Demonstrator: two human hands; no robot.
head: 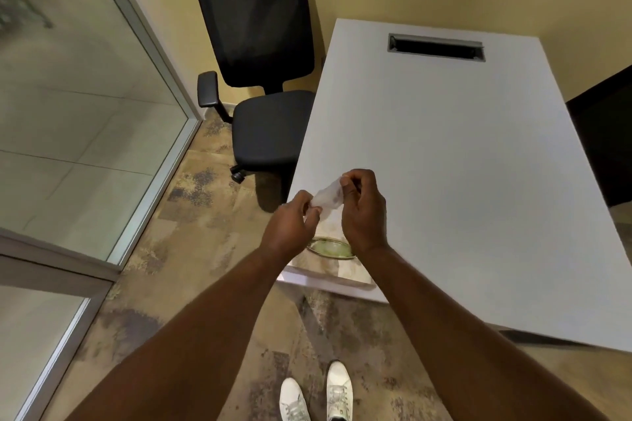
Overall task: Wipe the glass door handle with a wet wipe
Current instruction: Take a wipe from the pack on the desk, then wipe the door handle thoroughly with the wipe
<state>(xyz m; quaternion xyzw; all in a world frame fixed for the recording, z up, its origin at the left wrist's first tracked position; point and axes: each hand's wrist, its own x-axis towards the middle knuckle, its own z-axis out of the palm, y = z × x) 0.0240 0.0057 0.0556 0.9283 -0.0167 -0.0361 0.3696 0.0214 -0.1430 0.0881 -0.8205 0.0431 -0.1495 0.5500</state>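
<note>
1. Both hands are raised above the near-left corner of a white table (pixel 461 164), holding 1 wet wipe (pixel 327 196) between them
2. The left hand (pixel 290 222) pinches the wipe's lower-left end between thumb and fingertips, fingers curled tight around it
3. The right hand (pixel 362 208) pinches the upper-right end, also closed on the wipe, so the crumpled white sheet spans the gap between them
4. Below the hands, a flat wipes pack (pixel 330 249) with a green oval lid lies on the table corner
5. A black office chair (pixel 263 72) stands left of the table, by the wall
6. A glass partition (pixel 78 106) with a metal frame fills the left side; the door handle itself is out of sight
7. 2 white shoes (pixel 338 390) stand on mottled carpet (pixel 191 249)
</note>
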